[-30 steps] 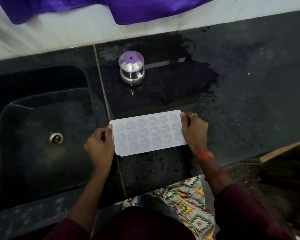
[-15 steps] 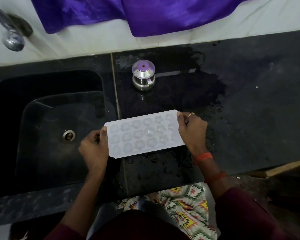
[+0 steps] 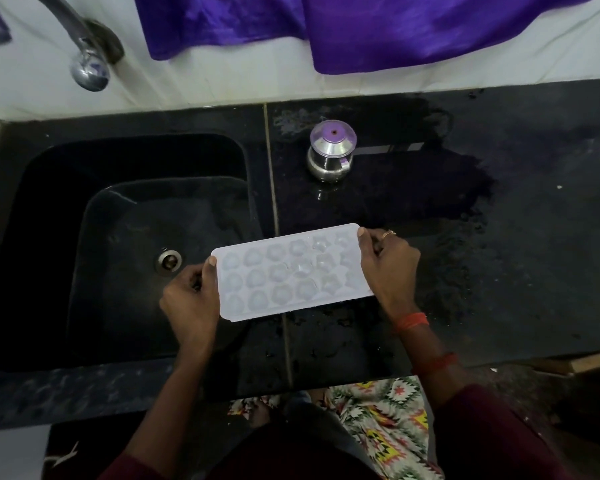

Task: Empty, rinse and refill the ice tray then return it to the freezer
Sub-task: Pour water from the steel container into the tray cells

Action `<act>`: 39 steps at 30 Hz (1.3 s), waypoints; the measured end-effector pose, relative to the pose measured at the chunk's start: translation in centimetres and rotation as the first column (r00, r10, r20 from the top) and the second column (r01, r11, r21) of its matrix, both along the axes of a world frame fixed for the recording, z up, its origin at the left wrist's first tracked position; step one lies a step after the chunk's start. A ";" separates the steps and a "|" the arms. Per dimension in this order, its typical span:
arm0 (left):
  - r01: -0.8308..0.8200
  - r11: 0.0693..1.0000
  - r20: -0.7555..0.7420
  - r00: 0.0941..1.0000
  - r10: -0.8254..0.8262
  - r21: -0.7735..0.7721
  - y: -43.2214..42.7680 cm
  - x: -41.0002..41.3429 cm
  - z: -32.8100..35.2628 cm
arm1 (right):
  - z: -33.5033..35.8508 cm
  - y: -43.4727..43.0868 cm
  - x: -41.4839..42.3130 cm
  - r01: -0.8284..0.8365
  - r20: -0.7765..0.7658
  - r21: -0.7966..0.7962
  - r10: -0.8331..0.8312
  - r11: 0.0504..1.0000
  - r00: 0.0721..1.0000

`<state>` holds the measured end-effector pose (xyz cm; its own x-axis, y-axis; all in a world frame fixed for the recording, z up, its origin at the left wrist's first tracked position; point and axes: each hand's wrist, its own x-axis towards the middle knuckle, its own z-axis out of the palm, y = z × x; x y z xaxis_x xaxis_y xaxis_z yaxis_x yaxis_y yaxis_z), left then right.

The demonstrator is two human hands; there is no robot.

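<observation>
Shift: ice tray (image 3: 291,271) now further left, straddling the sink (image 3: 118,271) edge and counter (image 3: 516,271).
Left hand (image 3: 191,299): curled round tray's left end.
Right hand (image 3: 388,268): curled round its right end.

No text, label, brand, number or sign can be read anywhere in this view.
</observation>
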<state>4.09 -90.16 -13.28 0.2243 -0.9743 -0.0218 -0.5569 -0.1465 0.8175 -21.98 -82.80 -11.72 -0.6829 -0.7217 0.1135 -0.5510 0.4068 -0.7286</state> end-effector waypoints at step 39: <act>-0.492 0.870 -0.112 0.867 0.486 -0.028 6.1 24.7 -0.1 | 0.4 -5.8 24.8 -0.375 0.102 -0.036 0.377 0.926 0.921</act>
